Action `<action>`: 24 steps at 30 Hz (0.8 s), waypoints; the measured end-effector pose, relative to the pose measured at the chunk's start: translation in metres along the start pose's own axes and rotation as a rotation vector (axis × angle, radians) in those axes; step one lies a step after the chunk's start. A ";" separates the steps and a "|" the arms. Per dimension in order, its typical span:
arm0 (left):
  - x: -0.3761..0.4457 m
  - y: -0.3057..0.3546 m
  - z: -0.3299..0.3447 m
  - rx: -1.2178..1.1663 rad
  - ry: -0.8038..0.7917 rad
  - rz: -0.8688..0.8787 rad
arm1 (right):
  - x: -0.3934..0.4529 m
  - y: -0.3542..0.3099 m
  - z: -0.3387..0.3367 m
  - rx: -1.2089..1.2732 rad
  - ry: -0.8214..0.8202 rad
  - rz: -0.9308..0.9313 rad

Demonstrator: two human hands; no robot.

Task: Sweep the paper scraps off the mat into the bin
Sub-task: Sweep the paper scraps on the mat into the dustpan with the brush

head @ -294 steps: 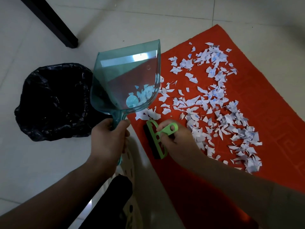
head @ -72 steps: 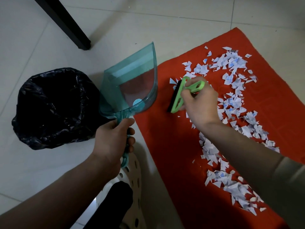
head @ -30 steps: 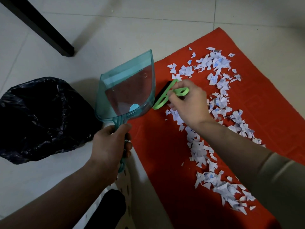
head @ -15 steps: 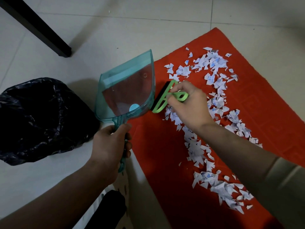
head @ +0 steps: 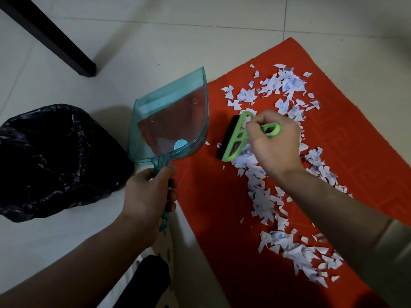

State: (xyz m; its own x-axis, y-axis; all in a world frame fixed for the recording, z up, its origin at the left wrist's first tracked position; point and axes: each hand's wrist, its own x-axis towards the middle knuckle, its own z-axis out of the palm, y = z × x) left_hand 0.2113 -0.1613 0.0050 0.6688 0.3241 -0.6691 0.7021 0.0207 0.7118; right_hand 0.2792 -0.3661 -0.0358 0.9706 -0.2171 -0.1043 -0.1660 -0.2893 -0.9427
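A red mat [head: 211, 207] lies on the tiled floor, strewn with several white paper scraps [head: 264, 201] in a curved band. My right hand [head: 274, 144] grips the green handle of a small black-bristled brush [head: 234, 138], whose bristles rest on the mat a short way right of the dustpan. My left hand [head: 148, 192] grips the handle of a translucent teal dustpan [head: 171, 121], tilted at the mat's left edge; no scraps show in its pan. A bin lined with a black bag [head: 53, 158] stands to the left.
A black furniture leg [head: 55, 42] crosses the upper left of the floor. A white perforated stool seat [head: 164, 252] and a dark garment [head: 146, 283] sit at the bottom centre, close to the mat's near-left edge.
The brush has drawn back to the right, away from the dustpan's lip, leaving a gap of bare mat. The dustpan and my left hand have barely moved.
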 end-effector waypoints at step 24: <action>0.012 0.014 -0.006 -0.008 0.015 0.031 | 0.056 -0.018 0.019 0.135 0.083 0.041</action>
State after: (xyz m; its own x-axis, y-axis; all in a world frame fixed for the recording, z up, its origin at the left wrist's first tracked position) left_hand 0.2275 -0.1513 0.0081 0.6860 0.3391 -0.6437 0.6793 0.0181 0.7336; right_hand 0.3403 -0.3551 -0.0307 0.9448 -0.3041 -0.1218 -0.1745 -0.1523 -0.9728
